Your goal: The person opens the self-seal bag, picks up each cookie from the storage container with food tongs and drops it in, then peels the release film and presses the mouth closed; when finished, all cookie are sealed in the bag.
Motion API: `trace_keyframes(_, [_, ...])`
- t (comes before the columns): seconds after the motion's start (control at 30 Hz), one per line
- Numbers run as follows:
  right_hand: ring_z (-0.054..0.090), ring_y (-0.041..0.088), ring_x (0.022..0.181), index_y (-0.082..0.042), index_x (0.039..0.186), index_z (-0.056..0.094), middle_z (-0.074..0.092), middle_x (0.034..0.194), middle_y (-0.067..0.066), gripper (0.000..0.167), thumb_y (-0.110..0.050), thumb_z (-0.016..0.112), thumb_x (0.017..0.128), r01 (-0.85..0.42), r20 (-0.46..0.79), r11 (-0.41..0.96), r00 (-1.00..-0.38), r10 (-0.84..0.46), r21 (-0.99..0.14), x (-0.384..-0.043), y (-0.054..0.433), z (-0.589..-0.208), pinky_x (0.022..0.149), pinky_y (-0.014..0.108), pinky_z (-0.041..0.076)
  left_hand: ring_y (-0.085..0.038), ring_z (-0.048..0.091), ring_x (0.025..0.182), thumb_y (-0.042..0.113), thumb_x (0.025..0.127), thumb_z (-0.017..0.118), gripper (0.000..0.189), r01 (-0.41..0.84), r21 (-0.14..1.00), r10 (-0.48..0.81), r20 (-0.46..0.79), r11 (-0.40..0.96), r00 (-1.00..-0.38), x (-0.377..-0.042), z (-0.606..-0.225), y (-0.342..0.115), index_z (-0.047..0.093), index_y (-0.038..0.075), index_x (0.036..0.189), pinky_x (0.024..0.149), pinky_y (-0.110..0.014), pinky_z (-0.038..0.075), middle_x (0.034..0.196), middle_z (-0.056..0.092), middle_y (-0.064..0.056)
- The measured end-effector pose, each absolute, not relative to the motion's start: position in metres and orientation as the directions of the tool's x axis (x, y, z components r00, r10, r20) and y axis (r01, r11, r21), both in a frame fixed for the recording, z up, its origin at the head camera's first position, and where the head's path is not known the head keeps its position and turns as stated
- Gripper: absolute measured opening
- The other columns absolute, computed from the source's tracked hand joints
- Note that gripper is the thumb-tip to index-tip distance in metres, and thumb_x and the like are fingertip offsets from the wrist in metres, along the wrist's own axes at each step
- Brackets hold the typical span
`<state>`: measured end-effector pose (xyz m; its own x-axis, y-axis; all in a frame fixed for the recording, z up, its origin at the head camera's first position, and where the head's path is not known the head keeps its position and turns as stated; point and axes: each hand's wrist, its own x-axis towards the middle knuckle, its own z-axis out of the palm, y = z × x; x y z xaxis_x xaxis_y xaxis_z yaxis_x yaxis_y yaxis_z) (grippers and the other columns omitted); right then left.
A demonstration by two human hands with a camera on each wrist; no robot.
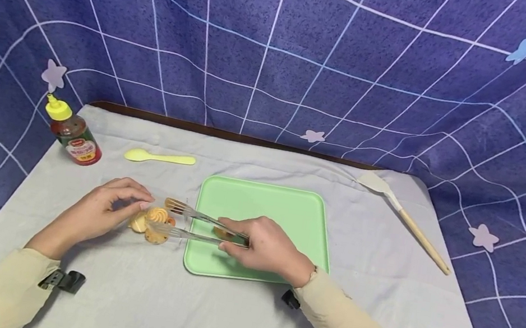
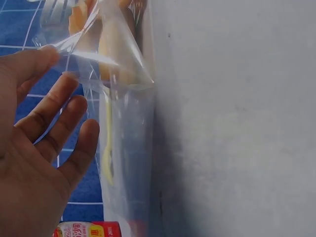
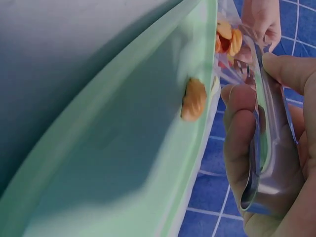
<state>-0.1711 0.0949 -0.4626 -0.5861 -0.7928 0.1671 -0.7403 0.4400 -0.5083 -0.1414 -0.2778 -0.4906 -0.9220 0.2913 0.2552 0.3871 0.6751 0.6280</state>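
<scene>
My left hand (image 1: 97,213) pinches the edge of a clear plastic bag (image 2: 121,54) between thumb and forefinger, its other fingers spread loosely. Several golden cookies (image 1: 157,215), one with a piped swirl, are in the bag on the left of the table. With my right hand (image 1: 266,245) I grip metal tongs (image 3: 279,163), whose two arms stand apart and point left at the bag. The tong tips overlap the cookies in the head view. One cookie (image 3: 194,100) lies on the light green tray (image 1: 282,206), partly hidden by my right hand in the head view.
Behind the bag lies a yellow spoon (image 1: 162,157). A red sauce bottle (image 1: 78,141) with a yellow cap stands at the back left. A white spatula with a wooden handle (image 1: 422,239) lies to the right of the tray. Blue curtain fabric (image 1: 239,47) hangs behind the table.
</scene>
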Motion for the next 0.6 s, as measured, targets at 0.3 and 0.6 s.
trace_keyframes(0.3, [0.034, -0.006, 0.046, -0.017, 0.139, 0.064, 0.07, 0.097, -0.02, 0.047, -0.035, 0.072, 0.096, -0.713, 0.184, 0.462, -0.626, -0.758, -0.527, -0.171, 0.14, -0.46, 0.047, 0.019, 0.034, -0.016, 0.056, 0.11, 0.012, 0.098, 0.07, 0.013, 0.405, 0.641, 0.3, 0.272, 0.652, -0.914, -0.142, -0.49, -0.276, 0.077, 0.013, 0.109, 0.096, -0.013, 0.035, 0.114, 0.064, 0.006])
trace_keyframes(0.6, [0.033, -0.009, 0.045, -0.015, 0.136, 0.066, 0.072, 0.096, -0.017, 0.047, -0.032, 0.076, 0.093, -0.718, 0.188, 0.508, -0.647, -0.739, -0.476, -0.172, 0.172, -0.463, 0.046, 0.018, 0.035, -0.016, 0.056, 0.111, 0.017, 0.099, 0.07, 0.012, 0.403, 0.655, 0.304, 0.265, 0.64, -0.915, -0.145, -0.493, -0.272, 0.077, 0.015, 0.108, 0.097, -0.012, 0.034, 0.115, 0.064, 0.007])
